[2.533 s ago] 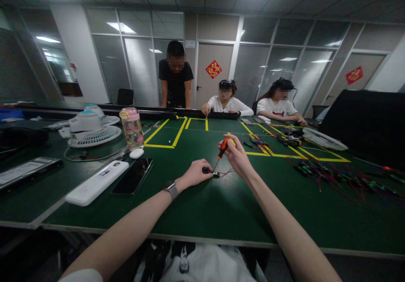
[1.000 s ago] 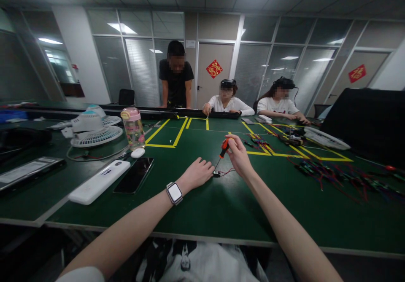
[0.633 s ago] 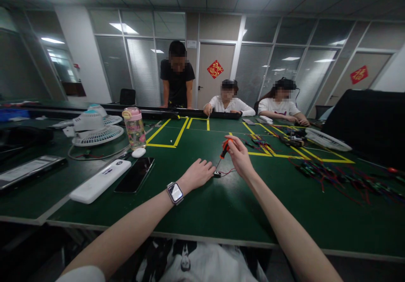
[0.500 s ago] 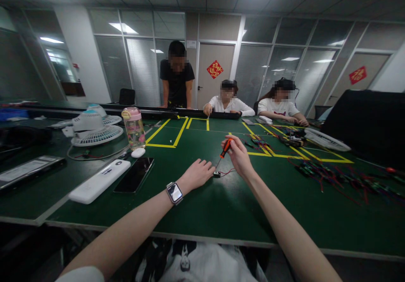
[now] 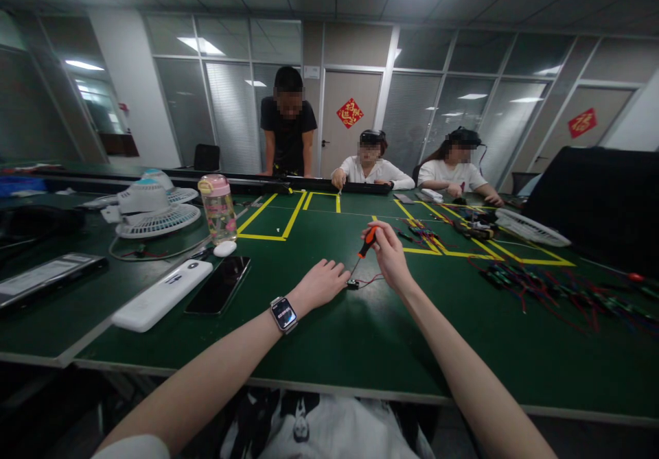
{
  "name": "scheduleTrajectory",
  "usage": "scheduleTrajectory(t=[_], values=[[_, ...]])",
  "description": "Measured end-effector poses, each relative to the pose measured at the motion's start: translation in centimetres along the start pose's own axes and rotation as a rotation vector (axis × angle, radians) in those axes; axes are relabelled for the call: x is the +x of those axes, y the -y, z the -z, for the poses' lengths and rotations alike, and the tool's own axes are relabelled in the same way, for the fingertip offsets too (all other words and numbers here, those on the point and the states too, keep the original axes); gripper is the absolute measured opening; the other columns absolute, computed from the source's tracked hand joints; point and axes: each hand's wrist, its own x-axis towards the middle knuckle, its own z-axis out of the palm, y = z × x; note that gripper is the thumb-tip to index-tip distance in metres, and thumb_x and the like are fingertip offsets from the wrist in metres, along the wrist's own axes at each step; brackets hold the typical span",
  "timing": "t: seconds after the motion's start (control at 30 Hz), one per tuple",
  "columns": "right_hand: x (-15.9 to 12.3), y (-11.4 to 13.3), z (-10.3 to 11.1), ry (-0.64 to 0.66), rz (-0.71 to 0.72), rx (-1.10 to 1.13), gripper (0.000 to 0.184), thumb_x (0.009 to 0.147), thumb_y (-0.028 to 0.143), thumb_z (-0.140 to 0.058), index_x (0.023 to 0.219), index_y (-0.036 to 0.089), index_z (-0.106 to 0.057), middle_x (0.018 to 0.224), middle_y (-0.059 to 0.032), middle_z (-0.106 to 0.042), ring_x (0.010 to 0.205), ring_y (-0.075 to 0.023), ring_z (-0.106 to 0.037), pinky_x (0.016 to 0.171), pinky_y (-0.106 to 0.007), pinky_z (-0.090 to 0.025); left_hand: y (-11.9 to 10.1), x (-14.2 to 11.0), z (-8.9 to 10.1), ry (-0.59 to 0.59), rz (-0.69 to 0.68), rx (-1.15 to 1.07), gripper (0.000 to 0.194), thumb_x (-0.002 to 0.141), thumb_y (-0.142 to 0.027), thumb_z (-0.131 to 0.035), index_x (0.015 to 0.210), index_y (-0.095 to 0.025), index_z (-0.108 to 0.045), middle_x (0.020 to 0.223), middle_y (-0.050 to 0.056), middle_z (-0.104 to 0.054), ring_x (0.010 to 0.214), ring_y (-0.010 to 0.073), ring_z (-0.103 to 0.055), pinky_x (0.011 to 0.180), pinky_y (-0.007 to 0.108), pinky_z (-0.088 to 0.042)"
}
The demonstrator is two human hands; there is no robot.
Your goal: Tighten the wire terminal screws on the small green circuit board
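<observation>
Wired module, small and dark with pale parts, lies on the green bench between the two hands, red and dark wires running off its right side. The screwdriver is already brought to it, its tip at or just above the top; contact is too small to confirm. Whether any screw is turned, tight or loose cannot be told, so how much is done or left stays unclear. The right hand closes its fingers round the orange-and-black handle, tilting the shaft down to the left. The left hand lies low, palm down, fingers curved beside the module; whether they grip anything is hidden.
</observation>
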Motion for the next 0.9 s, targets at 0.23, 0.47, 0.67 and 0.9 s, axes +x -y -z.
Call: scheduleTrajectory(t=[0.23, 0.47, 0.67, 0.9], values=[[-0.4, 0.4, -0.3, -0.011, 0.002, -0.03, 0.026, 0.076, 0.046, -0.074, 0.091, 0.026, -0.069, 0.079, 0.0008, -0.062, 0.073, -0.0147, -0.056, 0.072, -0.029, -0.045, 0.2, 0.0, -0.2, -0.032, 0.01, -0.087, 0.017, 0.099, -0.031, -0.053, 0.103, -0.015, -0.059, 0.101, 0.011, -0.064, 0.095, 0.0254, -0.061, 0.081, 0.036, -0.043], [-0.5, 0.8, -0.9, 0.078, -0.054, 0.142, 0.028, 0.077, 0.049, -0.073, 0.093, 0.028, -0.068, 0.086, -0.0011, -0.067, 0.085, -0.0176, -0.062, 0.082, -0.033, -0.05, 0.3, -0.1, -0.7, -0.085, 0.178, -0.513, 0.011, 0.092, -0.024, -0.061, 0.1, -0.017, -0.063, 0.102, 0.006, -0.062, 0.094, 0.0197, -0.059, 0.082, 0.03, -0.047], [-0.4, 0.7, -0.7, 0.028, -0.055, 0.086, 0.029, 0.072, 0.049, -0.078, 0.087, 0.026, -0.069, 0.077, 0.0021, -0.063, 0.072, -0.0143, -0.058, 0.071, -0.028, -0.048, 0.6, 0.1, -1.6, -0.1, 0.292, -0.815, 0.01, 0.086, -0.025, -0.068, 0.091, -0.016, -0.07, 0.095, 0.004, -0.062, 0.084, 0.0165, -0.062, 0.076, 0.027, -0.049], [-0.4, 0.8, -1.1, 0.088, -0.101, 0.148, 0.033, 0.074, 0.052, -0.075, 0.096, 0.028, -0.069, 0.085, -0.0015, -0.069, 0.082, -0.0179, -0.063, 0.079, -0.033, -0.051, 0.8, 0.1, -1.5, -0.087, 0.307, -0.872, 0.013, 0.087, -0.027, -0.068, 0.095, -0.017, -0.072, 0.096, 0.004, -0.065, 0.087, 0.0173, -0.063, 0.079, 0.028, -0.05]])
